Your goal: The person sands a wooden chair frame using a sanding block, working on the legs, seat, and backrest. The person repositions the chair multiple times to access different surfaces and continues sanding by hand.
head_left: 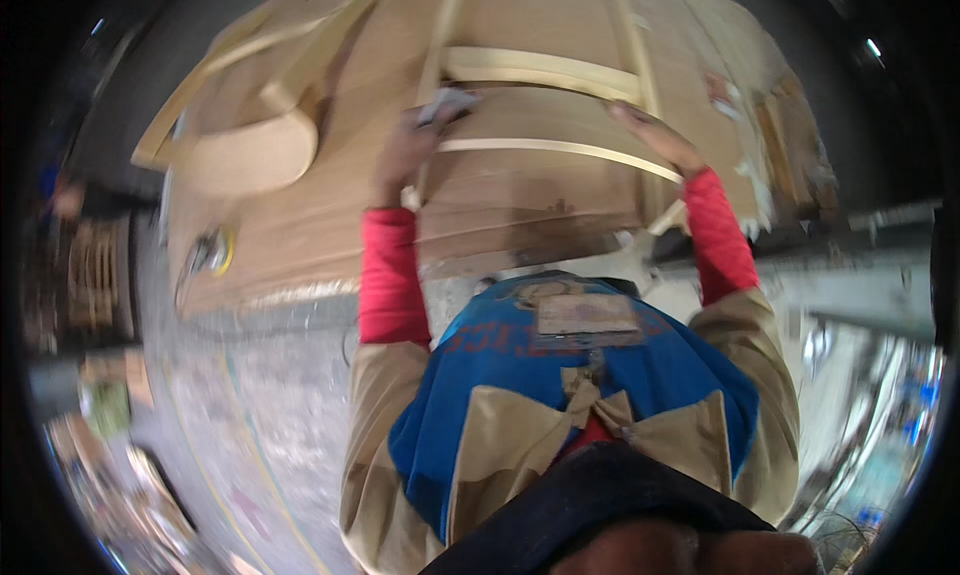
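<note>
A pale wooden chair frame (545,67) lies on a large brown-topped worktable (340,220), its two long posts joined by crosspieces. My left hand (402,150), smeared by motion, is closed on a grey-white pad (447,103) against the frame's left post. Across the frame, my right hand (655,135) grips the right post, close to the end of the wide crosspiece. A thin curved rail (560,147) runs between my two arms on the near side. The undersides of both hands are hidden.
Left on the table rests another wooden chair (250,155) with a rounded seat. A corded grey-and-yellow power tool (212,250) sits near the table's front left edge. Wooden pieces (785,145) lie by the right edge. Beyond the table at left, a hand (68,200) shows.
</note>
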Motion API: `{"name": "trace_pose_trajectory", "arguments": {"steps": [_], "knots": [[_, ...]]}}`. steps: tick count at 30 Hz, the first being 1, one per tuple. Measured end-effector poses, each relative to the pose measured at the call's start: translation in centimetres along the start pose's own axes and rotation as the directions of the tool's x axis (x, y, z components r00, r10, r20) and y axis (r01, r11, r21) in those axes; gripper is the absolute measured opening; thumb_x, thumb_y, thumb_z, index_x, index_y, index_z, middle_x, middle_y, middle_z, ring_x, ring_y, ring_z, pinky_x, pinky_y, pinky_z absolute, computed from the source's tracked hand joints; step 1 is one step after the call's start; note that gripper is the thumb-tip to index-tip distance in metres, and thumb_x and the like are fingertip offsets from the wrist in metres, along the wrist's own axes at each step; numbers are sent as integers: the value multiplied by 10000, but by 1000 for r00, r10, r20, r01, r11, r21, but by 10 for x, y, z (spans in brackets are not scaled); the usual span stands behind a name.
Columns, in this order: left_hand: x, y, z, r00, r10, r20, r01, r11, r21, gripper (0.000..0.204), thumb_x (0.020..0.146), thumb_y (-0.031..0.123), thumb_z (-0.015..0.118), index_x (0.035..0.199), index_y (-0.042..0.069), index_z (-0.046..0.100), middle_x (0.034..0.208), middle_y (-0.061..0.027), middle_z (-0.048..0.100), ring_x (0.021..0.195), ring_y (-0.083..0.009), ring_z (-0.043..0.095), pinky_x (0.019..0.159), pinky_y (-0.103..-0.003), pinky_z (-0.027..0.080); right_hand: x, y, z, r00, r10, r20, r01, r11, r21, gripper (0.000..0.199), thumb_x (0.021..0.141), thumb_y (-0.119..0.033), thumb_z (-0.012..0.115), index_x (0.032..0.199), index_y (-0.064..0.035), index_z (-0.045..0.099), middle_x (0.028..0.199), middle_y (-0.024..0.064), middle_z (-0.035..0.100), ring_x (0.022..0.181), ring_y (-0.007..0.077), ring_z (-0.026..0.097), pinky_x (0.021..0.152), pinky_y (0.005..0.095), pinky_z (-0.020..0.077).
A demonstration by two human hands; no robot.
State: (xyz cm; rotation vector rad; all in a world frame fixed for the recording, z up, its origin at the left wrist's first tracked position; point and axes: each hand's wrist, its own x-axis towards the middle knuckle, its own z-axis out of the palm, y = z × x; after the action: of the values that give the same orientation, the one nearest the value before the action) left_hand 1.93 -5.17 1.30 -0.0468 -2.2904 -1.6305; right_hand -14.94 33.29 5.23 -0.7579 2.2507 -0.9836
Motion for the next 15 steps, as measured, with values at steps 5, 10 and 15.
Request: {"name": "trace_pose_trajectory", "arguments": {"steps": [5,10,15], "knots": [[0,-8,-14,892,-443,-86,418,882,-217,405,998,283,543,1253,-27,597,1118,-55,651,1029,-143,577,942,-296,422,-58,48,-12,982,28,-188,-24,999,21,745,1007,-577,316,1458,14,368,1531,190,331,1433,276,288,1182,335,202],[20,-24,-25,944,-305,125,292,950,113,458,1017,343,493,1284,-20,573,1120,-55,646,1030,-153,568,946,-300,417,-103,117,22,887,210,-411,47,845,533,749,1017,-582,230,1460,5,372,1520,163,361,1432,270,291,1181,337,192],[76,30,16,782,-386,489,137,872,469,552,1032,439,417,1338,-6,531,1218,-76,612,1148,-168,526,1021,-281,369,-97,161,56,770,325,-550,-22,874,486,738,1009,-590,198,1461,-37,383,1528,158,354,1443,323,262,1182,425,170]]}}
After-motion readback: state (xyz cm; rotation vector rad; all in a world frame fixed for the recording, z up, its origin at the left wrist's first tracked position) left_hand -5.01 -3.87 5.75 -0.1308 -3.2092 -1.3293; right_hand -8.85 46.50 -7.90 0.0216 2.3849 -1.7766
